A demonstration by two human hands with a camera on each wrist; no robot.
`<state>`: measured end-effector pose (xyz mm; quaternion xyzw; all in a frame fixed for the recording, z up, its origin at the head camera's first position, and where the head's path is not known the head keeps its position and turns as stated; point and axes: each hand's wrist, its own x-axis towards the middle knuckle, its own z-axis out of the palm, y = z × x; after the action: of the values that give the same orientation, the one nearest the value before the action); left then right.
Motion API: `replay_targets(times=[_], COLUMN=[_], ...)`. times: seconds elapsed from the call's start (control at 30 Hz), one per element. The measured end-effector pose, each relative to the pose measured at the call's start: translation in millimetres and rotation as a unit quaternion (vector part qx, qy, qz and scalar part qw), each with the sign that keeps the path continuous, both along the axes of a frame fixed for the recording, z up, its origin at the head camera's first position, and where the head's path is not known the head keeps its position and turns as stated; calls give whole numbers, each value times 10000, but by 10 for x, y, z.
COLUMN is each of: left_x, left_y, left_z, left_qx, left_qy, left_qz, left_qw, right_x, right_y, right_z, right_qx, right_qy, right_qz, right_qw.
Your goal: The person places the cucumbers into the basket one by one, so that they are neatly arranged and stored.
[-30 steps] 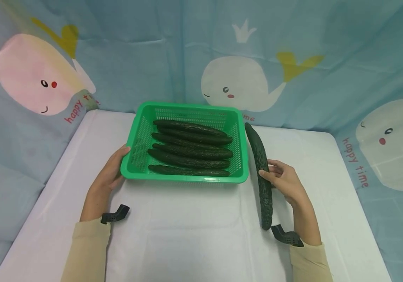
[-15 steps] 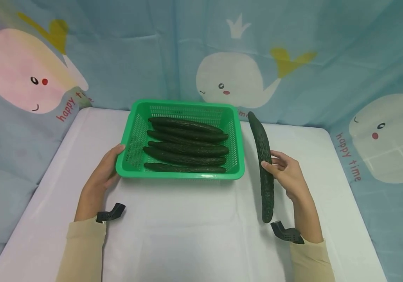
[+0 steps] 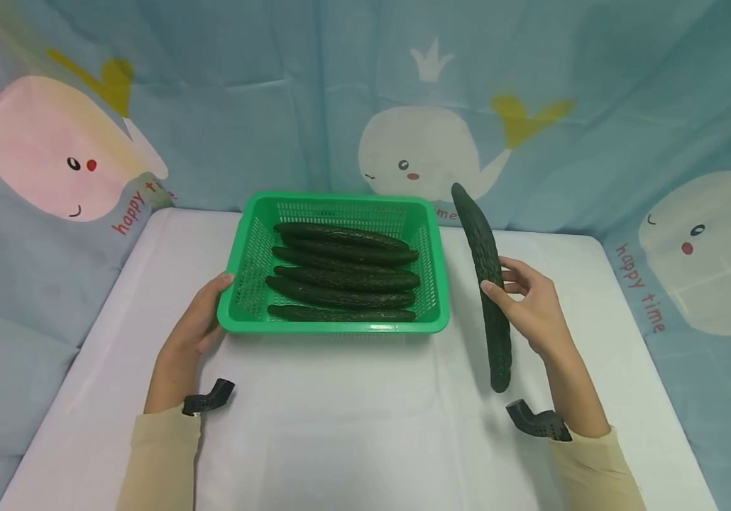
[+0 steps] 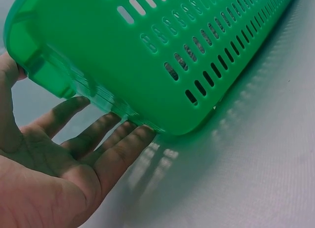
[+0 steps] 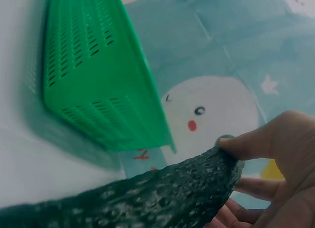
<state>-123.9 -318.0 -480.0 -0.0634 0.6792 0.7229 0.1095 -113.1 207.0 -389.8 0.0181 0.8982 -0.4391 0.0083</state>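
Note:
A green plastic basket [image 3: 333, 328] stands on the white table with several dark green cucumbers [image 3: 343, 277] lying crosswise inside. My left hand [image 3: 196, 316] holds its left end: the thumb is at the rim, and the fingertips touch the outer end wall in the left wrist view. To the right of the basket, my right hand [image 3: 531, 305] grips another cucumber [image 3: 483, 248] around its middle, thumb on the near side. That cucumber is raised over the table, its shadow below it. The right wrist view shows its bumpy skin close up, with the basket's corner beyond.
A white cloth [image 3: 340, 440] covers the table. Behind and beside it hangs a blue curtain [image 3: 244, 128] printed with whales. Black wrist cameras [image 3: 209, 397] are strapped at both wrists, below the hands.
My right hand has lifted the cucumber off the table and shifted it slightly up and right. The left hand stays at the basket; the cucumbers inside lie as before.

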Motion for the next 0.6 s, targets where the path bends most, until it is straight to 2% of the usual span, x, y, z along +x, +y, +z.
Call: replay_targets(times=[0.3, 0.4, 0.6], left_x=[-32, 9, -8], left_y=[13, 29, 29], left_z=[35, 19, 45], left_qx=[-100, -159, -554], left_qy=[6, -82, -155], left_qz=[-36, -66, -45], left_qw=[9999, 9998, 9983], right_x=[-149, -173, -269], right_y=[-141, -183, -320], right_z=[253, 336, 454], right_qx=[247, 321, 299], right_qy=[449, 450, 367], right_qz=[360, 479, 712], right_qw=[9980, 9973, 9963])
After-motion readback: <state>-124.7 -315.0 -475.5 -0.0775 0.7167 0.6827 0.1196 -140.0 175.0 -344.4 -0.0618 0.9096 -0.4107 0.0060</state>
